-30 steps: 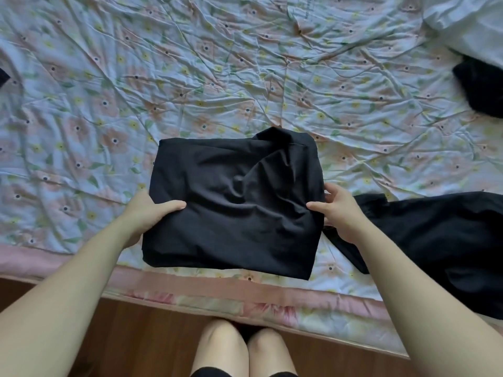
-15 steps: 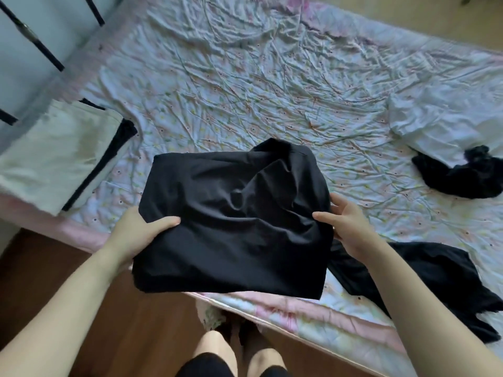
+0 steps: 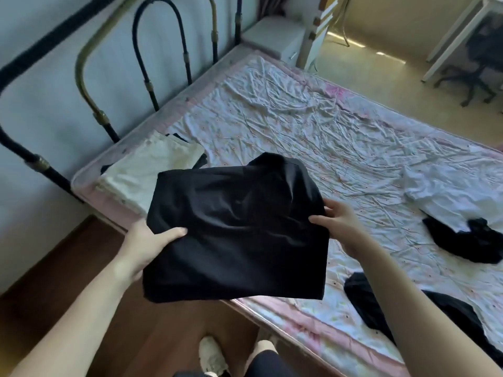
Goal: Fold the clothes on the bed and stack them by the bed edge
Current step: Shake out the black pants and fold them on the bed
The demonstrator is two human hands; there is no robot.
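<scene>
Both the left hand [image 3: 148, 240] and right hand [image 3: 339, 227] grip the folded black garment [image 3: 234, 232], now lifted off the bed [image 3: 313, 126] and carried toward the cream stack [image 3: 147, 172] at the headboard-side edge, ready for stacking.

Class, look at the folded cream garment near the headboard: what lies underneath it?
Under the folded cream garment a dark garment shows at its far and left edges. Its size and fold are hidden by the cream piece and the folded black garment held in front.

We see lots of bare sheet [image 3: 299, 126] in the middle of the bed. A cream folded pile [image 3: 152, 170] fills the corner by the metal bars [image 3: 160, 50], and dark clothes [image 3: 473, 240] lie on the right.
</scene>
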